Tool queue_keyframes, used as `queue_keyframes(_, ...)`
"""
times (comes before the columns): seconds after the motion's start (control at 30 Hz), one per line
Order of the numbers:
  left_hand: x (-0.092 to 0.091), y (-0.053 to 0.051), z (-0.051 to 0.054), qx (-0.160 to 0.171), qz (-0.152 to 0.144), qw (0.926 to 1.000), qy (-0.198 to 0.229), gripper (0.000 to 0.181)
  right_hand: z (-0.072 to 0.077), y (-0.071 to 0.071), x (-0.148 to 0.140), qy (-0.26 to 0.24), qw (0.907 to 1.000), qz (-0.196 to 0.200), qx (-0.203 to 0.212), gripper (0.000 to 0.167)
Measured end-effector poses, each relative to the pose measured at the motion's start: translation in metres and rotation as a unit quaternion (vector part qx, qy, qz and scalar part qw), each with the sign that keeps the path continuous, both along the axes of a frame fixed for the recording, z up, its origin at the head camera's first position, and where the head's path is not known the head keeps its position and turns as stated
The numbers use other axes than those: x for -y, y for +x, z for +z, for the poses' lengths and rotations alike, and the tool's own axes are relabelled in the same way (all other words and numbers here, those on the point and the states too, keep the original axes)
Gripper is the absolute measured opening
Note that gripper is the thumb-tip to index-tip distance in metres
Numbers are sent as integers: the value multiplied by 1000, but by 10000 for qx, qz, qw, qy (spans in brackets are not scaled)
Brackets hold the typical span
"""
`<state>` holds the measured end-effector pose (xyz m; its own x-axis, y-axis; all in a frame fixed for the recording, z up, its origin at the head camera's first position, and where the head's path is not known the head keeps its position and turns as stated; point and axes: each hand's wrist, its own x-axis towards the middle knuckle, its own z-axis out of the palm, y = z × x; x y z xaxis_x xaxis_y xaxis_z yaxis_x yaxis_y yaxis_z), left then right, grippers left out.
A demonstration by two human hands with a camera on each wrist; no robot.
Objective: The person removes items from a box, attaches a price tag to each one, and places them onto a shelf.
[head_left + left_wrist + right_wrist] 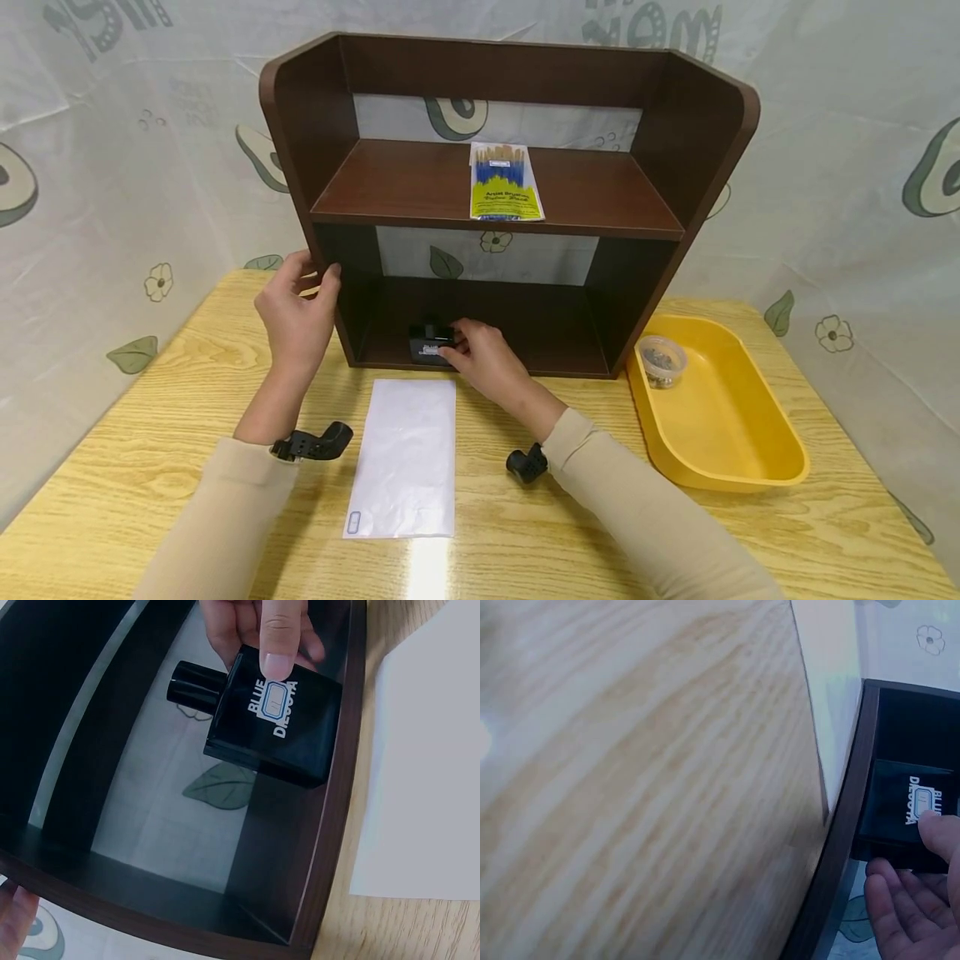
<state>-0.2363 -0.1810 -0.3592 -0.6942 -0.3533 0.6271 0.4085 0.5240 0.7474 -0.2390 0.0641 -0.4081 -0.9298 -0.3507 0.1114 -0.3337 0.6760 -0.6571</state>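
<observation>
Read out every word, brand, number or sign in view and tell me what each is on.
"BLUE": black bottle.
"DI…OTA", middle partly covered by a small sticker: same bottle.
"Artist Brushes": brush pack.
"Value Pack": same brush pack.
Too small to read: the stickers on bottle, brush pack and white paper.
Backdrop lettering: partly cut off at the top, not surely readable.

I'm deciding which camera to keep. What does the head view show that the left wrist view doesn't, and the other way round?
Only the head view: the pack of artist brushes on the upper board, the yellow tray and the clear cup in it.

Only the left wrist view: a close, larger look at the lettering on the black bottle; I make out no extra object.

Both: the dark shelf unit, the right hand gripping the bottle, the left hand (just fingers in the wrist view), the white sheet.
</observation>
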Motion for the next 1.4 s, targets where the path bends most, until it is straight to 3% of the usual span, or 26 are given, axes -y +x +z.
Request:
queue_keyframes(0.2,1,1,-1,-3,69,10000,-27,25,7,5,-5,-235,9996,1,128,60)
queue_keyframes(0.4,3,1,0,-64,62,10000,3,24,20,18,-20,-168,9996,202,130,63)
queue_keyframes(0.6,2,0,1,-75,51,10000,4,24,34,41,-45,-103,9986,512,118,54)
queue_keyframes(0.83,1,-1,1,-81,44,10000,29,23,57,68,-84,-270,9961,796,-259,36)
queue_keyframes(1.17,-1,0,2,-2,2,10000,-17,23,87,84,-178,405,9949,190,-906,10)
queue_keyframes(1.4,0,0,1,37,32,10000,-76,23,93,74,-236,1133,9867,-93,-1162,8)
